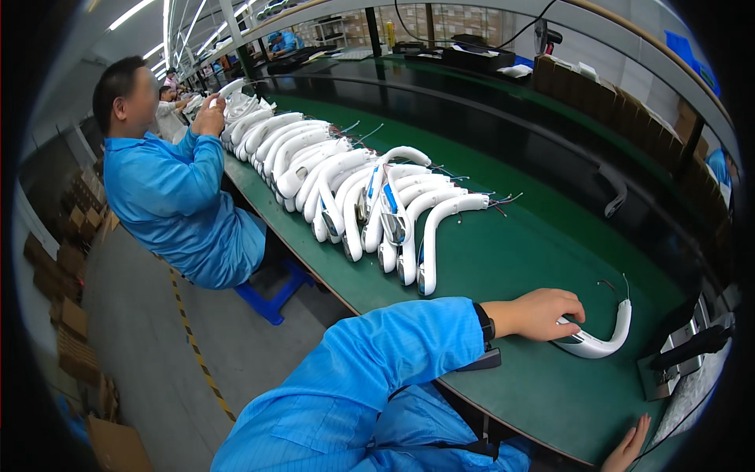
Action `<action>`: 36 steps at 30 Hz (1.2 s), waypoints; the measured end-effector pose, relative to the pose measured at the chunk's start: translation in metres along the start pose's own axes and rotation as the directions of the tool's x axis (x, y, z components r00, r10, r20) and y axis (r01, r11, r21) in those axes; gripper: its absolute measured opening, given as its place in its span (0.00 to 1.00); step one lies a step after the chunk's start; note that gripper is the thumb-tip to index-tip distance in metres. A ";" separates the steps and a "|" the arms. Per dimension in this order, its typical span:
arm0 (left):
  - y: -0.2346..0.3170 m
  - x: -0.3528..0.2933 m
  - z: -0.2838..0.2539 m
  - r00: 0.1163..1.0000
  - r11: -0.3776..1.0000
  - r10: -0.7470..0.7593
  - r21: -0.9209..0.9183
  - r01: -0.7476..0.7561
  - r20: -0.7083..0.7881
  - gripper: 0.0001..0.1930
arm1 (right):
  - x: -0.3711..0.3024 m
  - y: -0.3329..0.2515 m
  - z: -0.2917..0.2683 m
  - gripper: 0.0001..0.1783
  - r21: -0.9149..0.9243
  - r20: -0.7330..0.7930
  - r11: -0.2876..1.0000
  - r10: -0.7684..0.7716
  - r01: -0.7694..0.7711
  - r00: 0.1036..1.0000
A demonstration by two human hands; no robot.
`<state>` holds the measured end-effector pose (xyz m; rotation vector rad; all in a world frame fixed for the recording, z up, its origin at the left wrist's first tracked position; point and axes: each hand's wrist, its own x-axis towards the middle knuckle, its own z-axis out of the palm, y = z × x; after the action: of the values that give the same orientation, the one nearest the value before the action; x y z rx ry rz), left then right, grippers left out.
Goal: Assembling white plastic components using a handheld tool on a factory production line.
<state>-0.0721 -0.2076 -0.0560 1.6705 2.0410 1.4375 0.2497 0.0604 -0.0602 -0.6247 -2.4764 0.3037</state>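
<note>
My left hand (543, 313) reaches across the bench with its fingers bent over the near-left end of a white curved plastic housing (599, 346). Thin wires stick up from the housing's far end, and it lies on the green bench top. What the fingertips touch is partly hidden under the hand. At the bench's front edge, low on the right, my right hand (627, 447) shows only in part; its fingers are stretched out and nothing is in them. A long row of similar white curved housings (440, 216), many with wire ends, lies packed together left of my left hand.
A co-worker in blue (177, 189) sits on a blue stool (271, 295) at the left, holding a white piece. A dark metal fixture (684, 350) stands right of the housing. Behind runs a black conveyor belt (503, 118), with a dark curved piece (613, 189) on it.
</note>
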 end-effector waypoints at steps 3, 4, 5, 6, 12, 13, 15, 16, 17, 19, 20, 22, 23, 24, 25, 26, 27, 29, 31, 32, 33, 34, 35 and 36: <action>-0.001 0.001 0.001 1.000 1.000 -0.001 -0.001 0.001 0.010 0.11 | 0.000 -0.001 -0.002 0.17 -0.158 -0.025 0.982 -0.103 0.098 0.994; -0.001 0.000 0.001 1.000 1.000 0.001 0.001 -0.001 0.007 0.11 | -0.001 0.002 -0.001 0.17 -0.177 0.045 0.981 -0.070 0.077 0.997; -0.001 0.000 0.001 1.000 1.000 0.001 0.001 -0.001 0.007 0.11 | -0.002 0.004 -0.001 0.17 -0.198 0.114 0.979 -0.036 0.058 0.993; -0.001 0.000 0.001 1.000 1.000 -0.002 0.007 0.002 0.014 0.11 | -0.003 0.005 0.000 0.17 -0.197 0.115 0.979 -0.033 0.056 0.993; 0.001 0.001 0.001 0.999 1.000 -0.012 0.016 0.011 0.031 0.11 | -0.004 0.006 -0.001 0.17 -0.154 0.062 0.988 -0.024 0.033 0.998; 0.001 0.001 0.000 1.000 1.000 -0.013 0.013 0.013 0.029 0.11 | -0.002 0.005 -0.003 0.17 -0.126 0.051 0.992 0.005 0.001 0.999; 0.001 0.001 0.001 0.999 1.000 -0.012 0.014 0.011 0.031 0.11 | 0.000 0.004 -0.006 0.17 -0.098 0.040 0.995 0.036 -0.032 0.999; 0.001 0.001 0.001 0.999 1.000 -0.011 0.016 0.010 0.032 0.11 | 0.000 0.004 -0.008 0.17 -0.095 0.029 0.994 0.047 -0.044 0.998; 0.001 0.001 0.001 0.999 1.000 -0.008 0.015 0.008 0.033 0.11 | 0.000 0.004 -0.009 0.16 -0.093 0.019 0.994 0.057 -0.055 0.998; 0.000 0.001 0.000 0.999 1.000 -0.019 0.024 0.018 0.044 0.11 | 0.000 0.013 -0.010 0.16 -0.095 0.016 0.991 0.092 -0.090 0.996; 0.000 0.001 0.000 0.999 1.000 -0.014 0.023 0.013 0.047 0.11 | -0.001 0.018 -0.010 0.16 -0.095 0.016 0.988 0.125 -0.123 0.992; -0.001 0.000 -0.001 0.998 0.999 -0.030 0.022 0.028 0.051 0.11 | -0.004 0.027 -0.012 0.16 -0.105 0.015 0.987 0.126 -0.124 0.992; -0.001 0.001 -0.001 0.998 0.999 -0.026 0.022 0.025 0.053 0.11 | -0.006 0.031 -0.012 0.16 -0.115 0.018 0.986 0.125 -0.122 0.992; -0.001 0.002 -0.001 0.998 0.999 -0.033 0.017 0.032 0.056 0.11 | -0.008 0.035 -0.014 0.16 -0.126 0.022 0.985 0.124 -0.121 0.992; -0.001 0.002 0.000 0.997 0.999 -0.039 0.011 0.038 0.059 0.11 | -0.009 0.038 -0.015 0.16 -0.136 0.025 0.983 0.124 -0.119 0.992; -0.001 0.003 -0.001 0.997 0.999 -0.036 0.012 0.035 0.062 0.11 | -0.010 0.041 -0.016 0.16 -0.146 0.028 0.982 0.123 -0.118 0.992; -0.001 0.005 0.001 0.998 1.000 -0.027 0.017 0.026 0.062 0.11 | -0.011 0.044 -0.018 0.16 -0.152 0.025 0.980 0.135 -0.129 0.991; 0.001 0.006 0.000 0.997 1.000 -0.011 0.017 0.009 0.071 0.11 | -0.012 0.049 -0.016 0.14 -0.331 0.002 0.939 -0.098 0.093 0.995; 0.005 0.002 -0.004 0.996 0.997 -0.055 0.056 0.051 0.064 0.11 | -0.020 0.085 -0.009 0.15 -0.308 0.041 0.951 0.047 -0.032 0.998; 0.006 -0.001 -0.006 0.996 0.998 -0.039 0.047 0.035 0.075 0.11 | -0.024 0.105 -0.002 0.15 -0.273 0.086 0.951 0.175 -0.145 0.981; 0.008 -0.003 -0.006 0.998 0.998 -0.039 0.057 0.035 0.054 0.11 | -0.026 0.112 0.003 0.12 -0.278 -0.049 0.959 0.041 -0.053 0.998; 0.011 -0.007 -0.007 0.999 0.998 -0.030 0.063 0.028 0.038 0.11 | -0.025 0.104 -0.001 0.14 -0.252 -0.008 0.961 0.116 -0.114 0.993; 0.002 0.005 0.002 0.998 1.000 -0.001 0.017 0.000 0.070 0.10 | -0.033 0.098 -0.017 0.16 -0.272 0.016 0.932 0.254 -0.240 0.967; 0.002 0.010 0.005 0.995 0.999 0.042 -0.021 -0.041 0.092 0.10 | -0.043 0.097 -0.023 0.13 -0.286 -0.096 0.953 0.080 -0.104 0.992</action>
<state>-0.0710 -0.1962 -0.0525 1.7474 1.9496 1.3606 0.3301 0.1245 -0.0941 -0.8576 -2.4348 -0.0544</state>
